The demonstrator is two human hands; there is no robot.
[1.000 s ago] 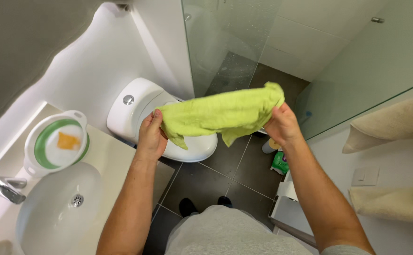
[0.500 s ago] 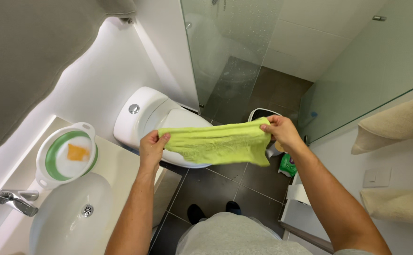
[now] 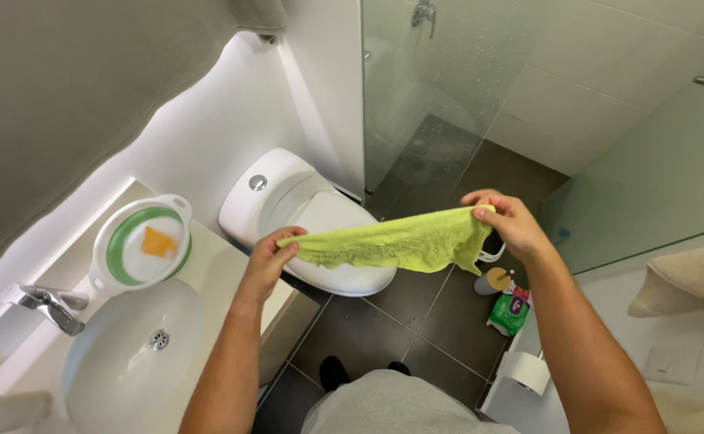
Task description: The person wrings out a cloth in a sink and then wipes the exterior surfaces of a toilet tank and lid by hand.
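Yellow-green cloth [image 3: 400,241] hangs stretched above the toilet [image 3: 320,233]; left hand [image 3: 267,257] and right hand [image 3: 504,221] pinch opposite ends; a loosened pinch could drop it.

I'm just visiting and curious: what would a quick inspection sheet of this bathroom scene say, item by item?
Surface: white counter with a round basin and a chrome tap.
Job's things: yellow-green cloth, stretched in the air above the toilet.
Clutter: white and green bowl holding an orange piece; green packet and small pot on the dark floor tiles; toilet roll.
Hands: left hand and right hand each pinch one end of the cloth.
Cables: nothing seen.
Surroundings: glass shower screen, beige towels at right.
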